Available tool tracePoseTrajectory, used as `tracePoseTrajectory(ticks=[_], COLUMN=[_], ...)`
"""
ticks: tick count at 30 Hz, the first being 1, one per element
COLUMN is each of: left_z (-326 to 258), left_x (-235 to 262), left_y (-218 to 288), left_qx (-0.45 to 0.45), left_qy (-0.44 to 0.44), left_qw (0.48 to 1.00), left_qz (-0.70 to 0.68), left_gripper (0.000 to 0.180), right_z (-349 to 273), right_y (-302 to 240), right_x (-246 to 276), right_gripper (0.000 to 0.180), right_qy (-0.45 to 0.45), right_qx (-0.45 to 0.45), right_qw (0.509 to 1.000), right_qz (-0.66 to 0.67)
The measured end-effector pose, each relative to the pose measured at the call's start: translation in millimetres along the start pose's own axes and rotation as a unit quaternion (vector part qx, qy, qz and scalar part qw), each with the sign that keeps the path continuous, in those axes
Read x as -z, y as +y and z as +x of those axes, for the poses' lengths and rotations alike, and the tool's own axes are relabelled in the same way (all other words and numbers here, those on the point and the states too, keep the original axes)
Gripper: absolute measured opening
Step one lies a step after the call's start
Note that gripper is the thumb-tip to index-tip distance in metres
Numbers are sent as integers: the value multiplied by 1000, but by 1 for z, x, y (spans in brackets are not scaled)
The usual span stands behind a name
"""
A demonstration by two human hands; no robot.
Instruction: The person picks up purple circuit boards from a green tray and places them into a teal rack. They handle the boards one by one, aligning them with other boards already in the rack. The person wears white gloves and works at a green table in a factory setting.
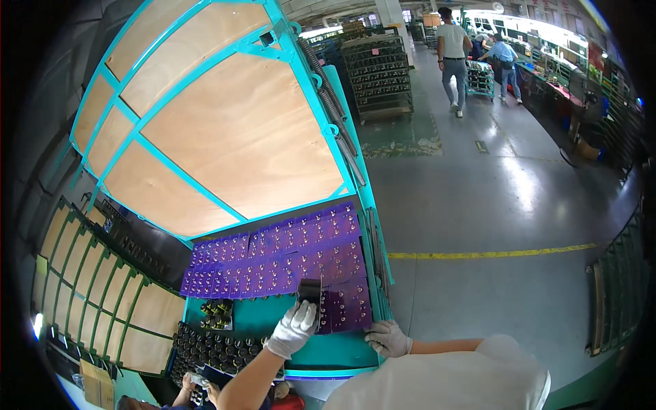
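Observation:
My left hand (294, 329), in a white glove, is closed on the lower end of a dark rectangular block (309, 290). The block stands over purple panels (273, 256) dotted with small shiny parts. Those panels lie in rows across a teal bench (263, 313). My right hand (388, 339), also gloved in white, lies at the bench's right front corner, beside the nearest panel. Its fingers stretch toward the left and hold nothing visible. The left fingertips are partly hidden by the glove's back.
A teal-framed wooden lid (239, 123) stands tilted behind the bench, with springs (335, 109) at its right side. Black round parts (219, 348) crowd the front left, near another person's gloved hands (196, 380). Farther off are a loaded rack (377, 75) and a walking person (454, 58).

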State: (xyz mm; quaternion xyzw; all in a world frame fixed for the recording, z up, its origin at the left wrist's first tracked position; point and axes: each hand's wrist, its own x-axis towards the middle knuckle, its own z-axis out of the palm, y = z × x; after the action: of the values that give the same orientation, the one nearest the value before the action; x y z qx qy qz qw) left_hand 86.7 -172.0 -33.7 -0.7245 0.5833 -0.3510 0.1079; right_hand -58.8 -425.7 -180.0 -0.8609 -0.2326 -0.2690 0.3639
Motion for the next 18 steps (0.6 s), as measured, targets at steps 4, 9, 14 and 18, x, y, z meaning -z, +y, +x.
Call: tracePoseTrajectory(ticks=[4, 9, 14, 18], left_z=[23, 20, 37, 56], left_x=[-3, 21, 46, 76], left_y=[-35, -60, -2, 48], left_qx=[96, 189, 448, 556], left_qy=[-43, -12, 290, 316], left_qw=[980, 970, 809, 745], left_qz=[-169, -150, -246, -189], left_gripper=[51, 56, 66, 63], right_z=[2, 6, 21, 61], right_y=[-2, -7, -16, -54], right_x=[4, 10, 25, 67], right_gripper=[18, 17, 15, 15], right_qy=[38, 24, -4, -53], right_qx=[5, -18, -75, -293], right_qw=[999, 1000, 993, 923], right_qz=[-4, -2, 88, 242])
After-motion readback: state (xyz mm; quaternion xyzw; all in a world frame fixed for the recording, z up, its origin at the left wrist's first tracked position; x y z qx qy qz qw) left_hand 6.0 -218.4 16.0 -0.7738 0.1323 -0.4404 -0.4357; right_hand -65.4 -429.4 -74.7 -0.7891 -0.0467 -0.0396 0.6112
